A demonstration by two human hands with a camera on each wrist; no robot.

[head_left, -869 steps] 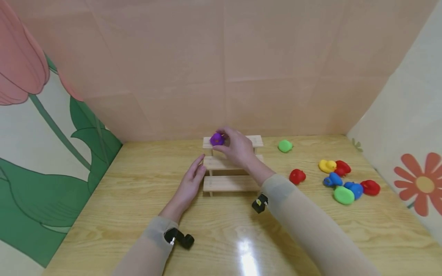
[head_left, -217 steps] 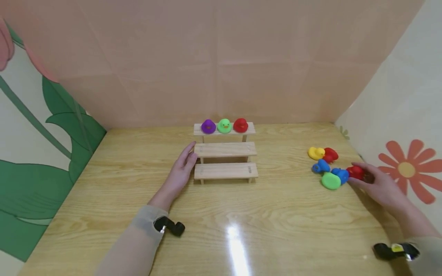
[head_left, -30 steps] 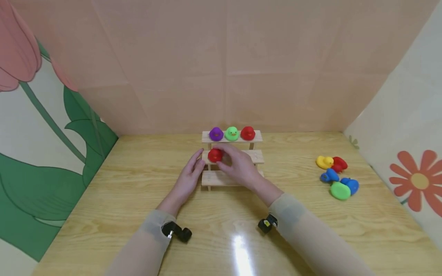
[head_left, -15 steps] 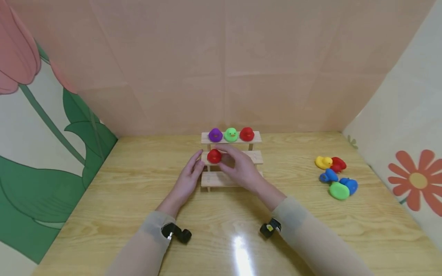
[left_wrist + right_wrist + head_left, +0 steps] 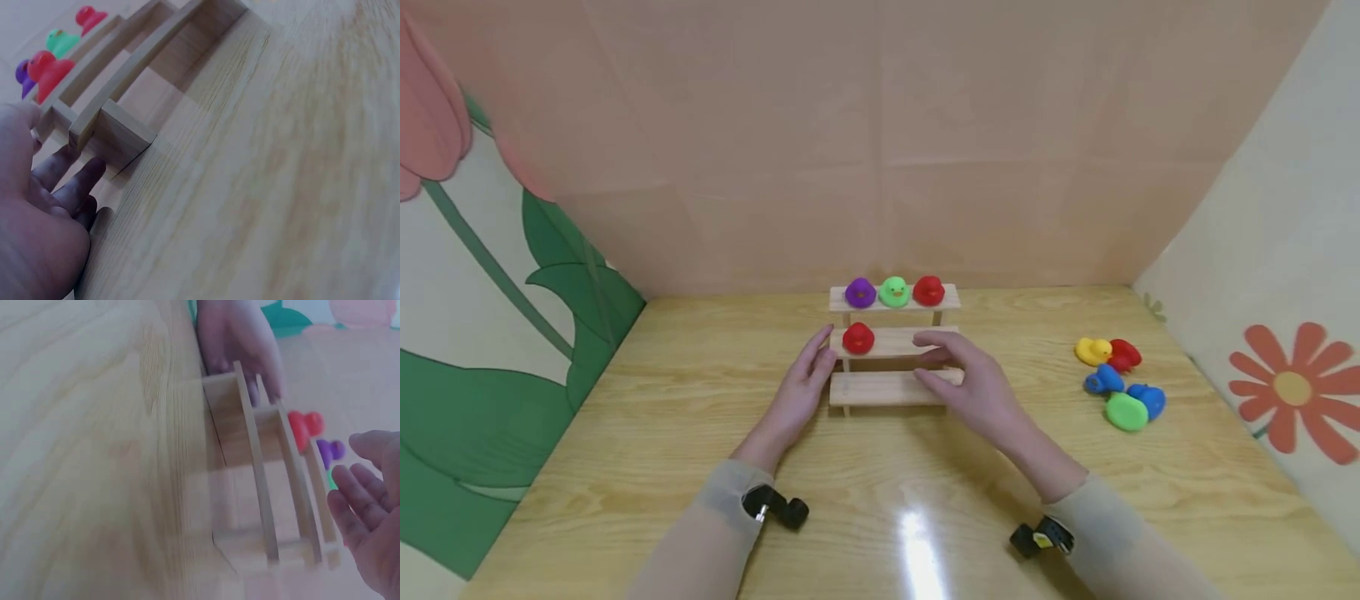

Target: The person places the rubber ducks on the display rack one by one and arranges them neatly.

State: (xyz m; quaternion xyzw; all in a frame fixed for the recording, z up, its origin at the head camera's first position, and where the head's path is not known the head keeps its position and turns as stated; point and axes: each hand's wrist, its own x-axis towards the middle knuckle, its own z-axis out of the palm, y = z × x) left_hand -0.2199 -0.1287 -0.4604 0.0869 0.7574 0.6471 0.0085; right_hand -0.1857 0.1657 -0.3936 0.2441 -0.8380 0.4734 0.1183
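Left hand point(image 5: 796, 393): fingers extended, nothing gripped, at the left end of the wooden rack point(image 5: 887, 388); exact contact is hard to tell.

Right hand point(image 5: 987, 390): fingers loosely bent and spread, nothing gripped. It hangs over the right part of the rack, well apart from the red duck point(image 5: 858, 338).

Red duck sits upright on the middle tier, left end, near the left fingertips.

Top tier, left to right: purple duck point(image 5: 861, 293), green duck point(image 5: 895, 292), second red duck point(image 5: 929, 292). All upright, in a row.

Rack stands on the tabletop point(image 5: 850, 492) near the back wall point(image 5: 880, 167).

Right side of tabletop, loose cluster: yellow duck point(image 5: 1092, 351) against a third red duck point(image 5: 1125, 356), two blue ducks point(image 5: 1103, 380) nearer, plus a tipped green one point(image 5: 1127, 412), flat base showing.
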